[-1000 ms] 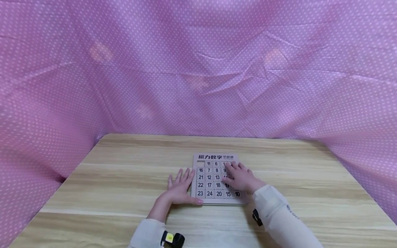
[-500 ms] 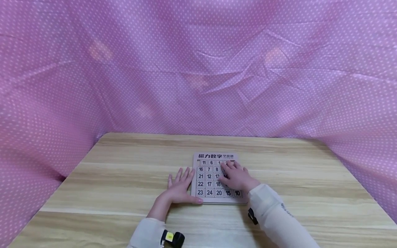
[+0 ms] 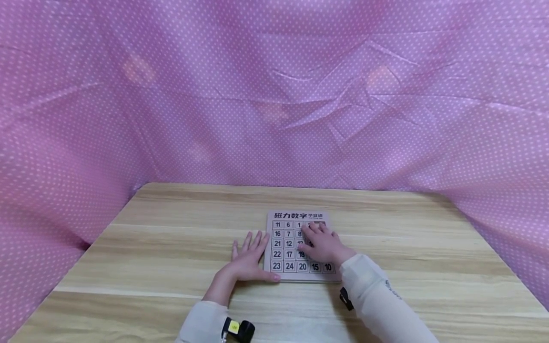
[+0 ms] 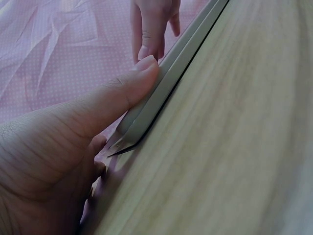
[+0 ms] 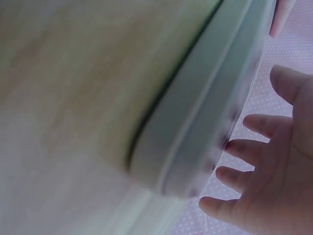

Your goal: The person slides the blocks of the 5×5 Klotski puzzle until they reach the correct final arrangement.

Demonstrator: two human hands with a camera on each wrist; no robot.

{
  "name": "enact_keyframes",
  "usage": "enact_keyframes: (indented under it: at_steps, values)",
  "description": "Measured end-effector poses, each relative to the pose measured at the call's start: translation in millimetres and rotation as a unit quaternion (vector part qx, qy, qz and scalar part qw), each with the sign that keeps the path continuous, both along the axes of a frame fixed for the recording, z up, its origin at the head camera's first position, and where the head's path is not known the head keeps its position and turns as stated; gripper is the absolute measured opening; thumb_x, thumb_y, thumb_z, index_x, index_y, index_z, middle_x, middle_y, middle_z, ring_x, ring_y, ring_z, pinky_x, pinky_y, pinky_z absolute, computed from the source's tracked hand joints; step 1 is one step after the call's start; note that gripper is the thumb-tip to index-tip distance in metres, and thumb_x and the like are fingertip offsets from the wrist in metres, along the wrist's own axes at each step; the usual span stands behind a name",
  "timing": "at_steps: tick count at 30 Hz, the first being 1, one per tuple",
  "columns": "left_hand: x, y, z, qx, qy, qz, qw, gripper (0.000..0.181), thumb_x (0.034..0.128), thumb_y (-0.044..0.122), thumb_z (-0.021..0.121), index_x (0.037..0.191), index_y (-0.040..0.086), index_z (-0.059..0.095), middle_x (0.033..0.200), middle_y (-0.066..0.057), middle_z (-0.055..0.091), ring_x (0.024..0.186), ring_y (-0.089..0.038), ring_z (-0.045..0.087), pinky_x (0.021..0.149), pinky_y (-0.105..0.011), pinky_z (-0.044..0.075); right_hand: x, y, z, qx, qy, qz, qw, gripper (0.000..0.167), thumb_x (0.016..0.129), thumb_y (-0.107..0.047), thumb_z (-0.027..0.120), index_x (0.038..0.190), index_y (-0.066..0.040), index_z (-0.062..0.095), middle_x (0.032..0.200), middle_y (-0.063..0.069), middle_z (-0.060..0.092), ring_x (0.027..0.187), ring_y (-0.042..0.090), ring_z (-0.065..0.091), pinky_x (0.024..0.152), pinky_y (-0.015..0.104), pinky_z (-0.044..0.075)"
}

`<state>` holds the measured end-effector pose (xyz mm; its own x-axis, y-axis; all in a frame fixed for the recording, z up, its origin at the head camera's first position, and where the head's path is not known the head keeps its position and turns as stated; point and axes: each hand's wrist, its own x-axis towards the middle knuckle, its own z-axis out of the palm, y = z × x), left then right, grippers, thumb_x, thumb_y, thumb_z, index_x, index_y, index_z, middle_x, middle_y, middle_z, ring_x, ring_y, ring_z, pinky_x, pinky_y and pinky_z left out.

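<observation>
A pale number sliding puzzle with several numbered tiles lies flat on the table. My left hand rests at its left side with fingers spread straight; the thumb lies on the front left corner, seen close in the left wrist view, where the puzzle's side shows. My right hand lies over the right part, straight fingertips touching tiles in the upper rows and hiding several. A dark gap shows at the top row's right end. In the right wrist view, the right fingers extend toward the puzzle's face.
The wooden table spreads around the puzzle on every side. A pink dotted curtain hangs behind it and along both sides. A black wrist camera sits on the left sleeve.
My right hand has moved left, and the top-row tiles have slid left with it. The gap at the top left has filled, and one appears at the top right. The left hand stays still.
</observation>
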<state>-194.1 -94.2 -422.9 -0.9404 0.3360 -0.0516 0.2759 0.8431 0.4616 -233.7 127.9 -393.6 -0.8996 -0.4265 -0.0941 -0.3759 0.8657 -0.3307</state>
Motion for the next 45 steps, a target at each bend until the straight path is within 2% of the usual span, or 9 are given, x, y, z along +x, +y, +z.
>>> enact_keyframes:
  at_steps: [8,13,18,22,30,45]
  values:
    - [1.6,-1.0,0.5,0.004,-0.001,0.004,1.0000,0.114,0.0532,0.068,0.062,0.139,0.012,0.013,0.142,-0.013,0.006,0.127,-0.033,-0.006,0.093,-0.054,-0.012,6.2,7.4,4.2,-0.006,0.023,0.022,0.9995,0.059,0.086,-0.041,0.046,0.134,-0.009,0.032,0.138,0.015,0.024,0.123,0.040,0.014,0.091,0.061,0.014]
    - [0.6,-0.1,0.1,0.001,-0.001,0.004,1.0000,0.114,0.0526,0.068,0.062,0.139,0.013,0.012,0.142,-0.012,0.005,0.127,-0.032,-0.006,0.093,-0.054,-0.012,16.2,20.0,9.1,-0.003,0.041,0.043,0.9982,0.059,0.086,-0.040,0.047,0.133,-0.007,0.033,0.136,0.018,0.025,0.123,0.040,0.016,0.091,0.061,0.016]
    - [-0.8,-0.1,-0.4,0.002,-0.007,0.007,1.0000,0.115,0.0519,0.068,0.062,0.140,0.014,0.011,0.143,-0.011,0.004,0.127,-0.031,-0.007,0.093,-0.053,-0.013,25.4,33.8,13.7,0.007,0.048,0.056,0.9973,0.065,0.082,-0.039,0.054,0.132,-0.004,0.033,0.135,0.020,0.027,0.121,0.043,0.019,0.089,0.062,0.018]
    - [-1.3,-0.6,-0.3,0.001,-0.006,0.005,1.0000,0.115,0.0522,0.068,0.062,0.140,0.014,0.011,0.143,-0.011,0.004,0.127,-0.031,-0.007,0.093,-0.053,-0.013,29.6,43.1,13.0,0.011,0.043,0.054,0.9976,0.071,0.078,-0.042,0.059,0.131,-0.003,0.034,0.134,0.022,0.028,0.119,0.045,0.020,0.088,0.063,0.019]
    - [-0.8,-1.4,-0.4,0.000,-0.006,0.003,1.0000,0.114,0.0530,0.067,0.063,0.139,0.013,0.012,0.142,-0.013,0.005,0.127,-0.032,-0.007,0.093,-0.054,-0.013,34.4,55.7,5.6,0.007,0.006,0.037,0.9993,0.079,0.074,-0.046,0.061,0.134,-0.006,0.030,0.136,0.020,0.024,0.122,0.043,0.015,0.090,0.062,0.015]
    - [1.0,1.1,0.6,0.005,-0.007,0.005,1.0000,0.115,0.0525,0.068,0.063,0.139,0.014,0.011,0.142,-0.012,0.005,0.127,-0.031,-0.007,0.093,-0.053,-0.014,27.9,60.9,-4.3,-0.014,-0.017,0.012,0.9997,0.087,0.070,-0.051,0.061,0.135,-0.005,0.026,0.137,0.022,0.020,0.122,0.044,0.013,0.090,0.063,0.014]
